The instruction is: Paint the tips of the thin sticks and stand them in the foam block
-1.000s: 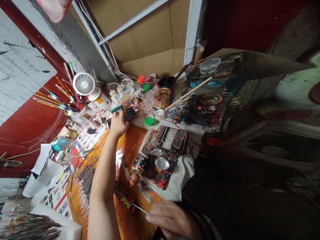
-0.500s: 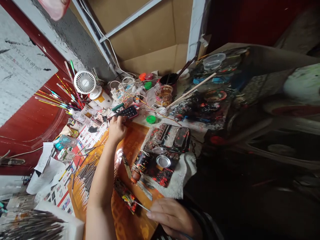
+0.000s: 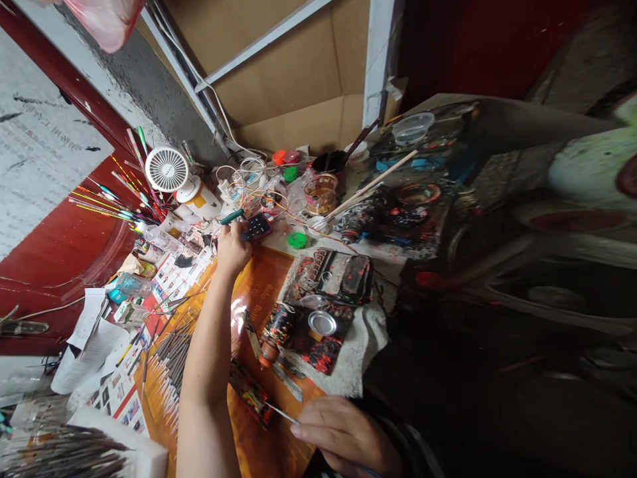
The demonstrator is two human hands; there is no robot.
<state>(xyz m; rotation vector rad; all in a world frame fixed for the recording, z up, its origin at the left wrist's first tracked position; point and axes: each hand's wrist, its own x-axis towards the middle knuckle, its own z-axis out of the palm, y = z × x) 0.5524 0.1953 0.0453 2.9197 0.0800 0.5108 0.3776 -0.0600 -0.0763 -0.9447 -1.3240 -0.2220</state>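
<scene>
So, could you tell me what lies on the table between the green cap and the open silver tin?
In the head view, a paint-spattered black case lies between the green cap and the silver tin, resting on a white cloth.

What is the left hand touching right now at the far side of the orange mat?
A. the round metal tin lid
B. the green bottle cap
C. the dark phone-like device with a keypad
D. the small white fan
C: the left hand is stretched out with its fingers on the dark keypad device; the white fan, green cap and tin lid lie apart from it.
</scene>
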